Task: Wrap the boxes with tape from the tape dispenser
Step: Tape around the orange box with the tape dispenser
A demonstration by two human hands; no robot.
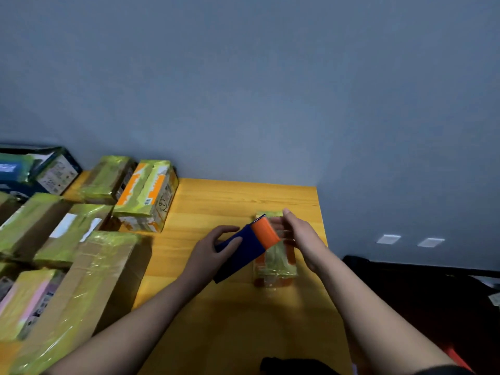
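Far left: stack of taped boxes point(81, 239) crowding the left side of the yellow counter point(230, 307), most w/ greenish tape over them; an orange-white box point(147, 196) sits at the back by the wall. Center: left hand point(213, 250) grips the blue handle of the tape dispenser point(249, 246), thumb on top, orange end tilted up-right. It's over the small box point(276, 262), which lies on the counter, partly taped. Right hand point(300, 236) holds that box's far right side, fingers curved round its edge.
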